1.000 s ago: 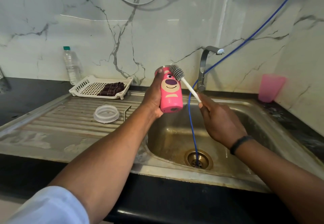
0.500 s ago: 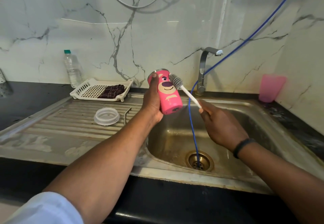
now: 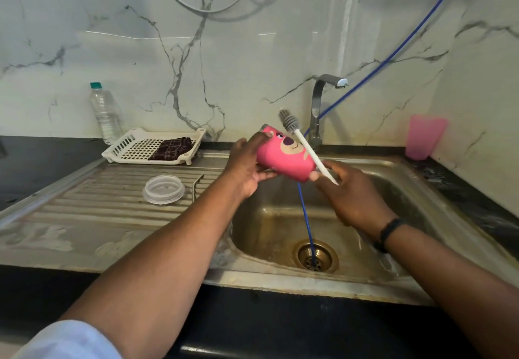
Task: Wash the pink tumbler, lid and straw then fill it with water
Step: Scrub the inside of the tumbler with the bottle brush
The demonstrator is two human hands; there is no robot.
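Over the steel sink basin (image 3: 365,246), the left hand (image 3: 247,167) wraps its fingers around the pink bear-print metal tumbler (image 3: 283,156), which lies tipped nearly on its side, open rim up and left, base down and right. The right hand (image 3: 351,193) pinches the white plastic handle of the grey-bristled bottle brush (image 3: 306,148), its fingertips touching the tumbler's base. The handle crosses the bear's face; the bristles stand above the wall just beside the rim, outside the mouth. The mouth points away from that right hand, so I'd say brush or cup must swing round before scrubbing inside. The clear round lid (image 3: 163,189) and bent metal straw (image 3: 197,184) wait on the draining board (image 3: 84,204).
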